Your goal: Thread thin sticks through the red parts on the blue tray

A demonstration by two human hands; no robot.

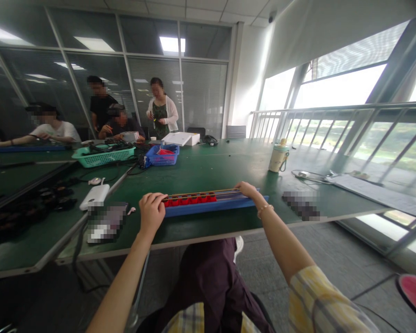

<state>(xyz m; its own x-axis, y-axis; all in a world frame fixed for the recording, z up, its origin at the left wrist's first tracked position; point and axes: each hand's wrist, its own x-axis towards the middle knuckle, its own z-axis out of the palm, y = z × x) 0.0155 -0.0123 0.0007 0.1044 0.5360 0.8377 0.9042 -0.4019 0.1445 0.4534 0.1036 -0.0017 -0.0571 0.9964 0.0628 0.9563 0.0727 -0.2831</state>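
Note:
A long, narrow blue tray [201, 208] lies along the green table's near edge, in front of me. Inside its left and middle part sits a row of several red pieces [190, 200]. A thin yellowish strip [208, 191] runs lengthwise above them, from one hand to the other. My left hand [153, 210] is closed around the tray's left end, with its fingertips over the rim. At the right end, my right hand [248, 189] bends its fingers over the far rim, where the strip ends. Its fingertips are partly hidden.
A cup with a strap [279, 157] stands at the back right. Blurred dark objects lie on both sides of the tray. Green [106, 158] and blue [164, 156] baskets, cables and a white box [176, 138] are farther back. Several people are beyond the table.

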